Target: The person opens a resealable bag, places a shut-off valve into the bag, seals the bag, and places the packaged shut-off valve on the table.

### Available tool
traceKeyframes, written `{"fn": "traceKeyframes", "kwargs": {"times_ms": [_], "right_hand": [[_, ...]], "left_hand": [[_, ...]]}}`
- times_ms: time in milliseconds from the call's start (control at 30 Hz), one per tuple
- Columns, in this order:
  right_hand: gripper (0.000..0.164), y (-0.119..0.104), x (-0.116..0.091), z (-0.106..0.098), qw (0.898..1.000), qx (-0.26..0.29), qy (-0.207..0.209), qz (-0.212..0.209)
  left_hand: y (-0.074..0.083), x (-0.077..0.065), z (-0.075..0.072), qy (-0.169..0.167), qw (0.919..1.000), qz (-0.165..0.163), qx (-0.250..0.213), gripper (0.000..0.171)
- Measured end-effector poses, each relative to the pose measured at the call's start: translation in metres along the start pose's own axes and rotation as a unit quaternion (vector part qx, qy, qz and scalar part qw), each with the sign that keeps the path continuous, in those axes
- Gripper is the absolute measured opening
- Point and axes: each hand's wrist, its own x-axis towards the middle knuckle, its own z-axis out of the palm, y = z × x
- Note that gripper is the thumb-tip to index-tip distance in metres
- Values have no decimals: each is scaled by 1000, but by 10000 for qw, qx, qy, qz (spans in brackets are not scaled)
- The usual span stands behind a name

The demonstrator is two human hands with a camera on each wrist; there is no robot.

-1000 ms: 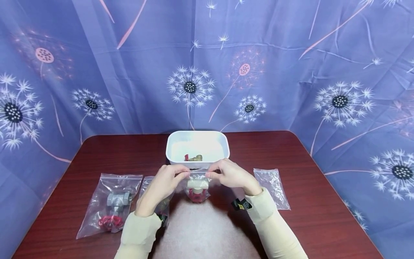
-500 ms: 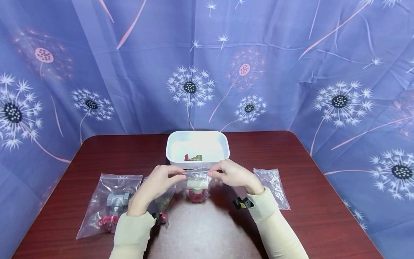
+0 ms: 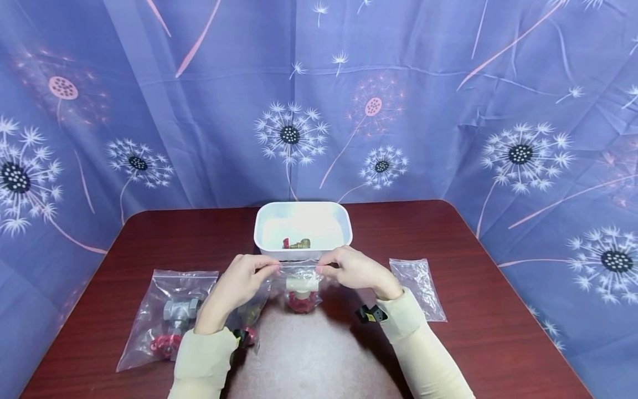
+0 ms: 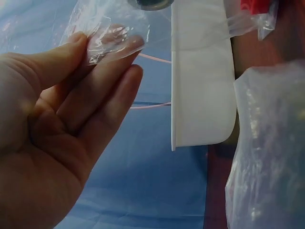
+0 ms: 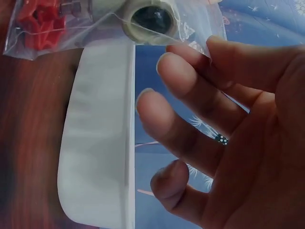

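Observation:
Both hands pinch the top edge of a clear zip bag (image 3: 294, 270) at the table's middle, just in front of the white tray. My left hand (image 3: 238, 285) has the left corner between thumb and fingers; my right hand (image 3: 356, 270) grips the right side. Inside the bag sits a valve with a cream body (image 3: 302, 284) and a red handwheel (image 3: 301, 302) pointing down. The right wrist view shows the valve's round open end (image 5: 151, 21) and the red handwheel (image 5: 42, 23). In the left wrist view, thumb and fingertips pinch the plastic (image 4: 116, 43).
The white tray (image 3: 258, 238) holds a small brass valve with a red handle (image 3: 297, 243). At left lies a bagged grey valve with a red wheel (image 3: 180, 310). Another bagged valve (image 3: 249, 318) is partly hidden by the left arm. A flat clear bag (image 3: 418, 288) lies at right.
My left hand has shifted left along the bag's top edge, and more of that edge shows between the hands. The right hand keeps its pinch and has hardly moved.

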Motion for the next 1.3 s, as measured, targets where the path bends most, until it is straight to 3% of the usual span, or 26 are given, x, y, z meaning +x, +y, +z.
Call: {"fn": "traceKeyframes", "kwargs": {"times_ms": [200, 367, 500, 667, 867, 1100, 1300], "right_hand": [[14, -5, 4, 6, 9996, 45, 260, -67], [11, -13, 11, 15, 9976, -352, 564, -198], [12, -15, 14, 19, 9957, -446, 812, -75], [16, -16, 14, 21, 9948, -293, 946, 256], [15, -15, 11, 19, 9956, -44, 872, 346], [18, -6, 5, 16, 9942, 656, 719, 463], [20, 1, 6, 18, 9843, 1549, 141, 828]], "left_hand": [[3, 2, 2, 13, 10000, -67, 18, 11], [5, 3, 4, 45, 9998, -123, -127, 12], [4, 3, 6, 86, 9985, -306, -439, 17], [4, 3, 6, -131, 9935, -657, -918, 32], [3, 6, 12, -386, 9925, -747, -890, 25], [10, 8, 21, -689, 9764, -955, -1811, 24], [14, 4, 22, -891, 9589, -1208, -2409, 22]]}}
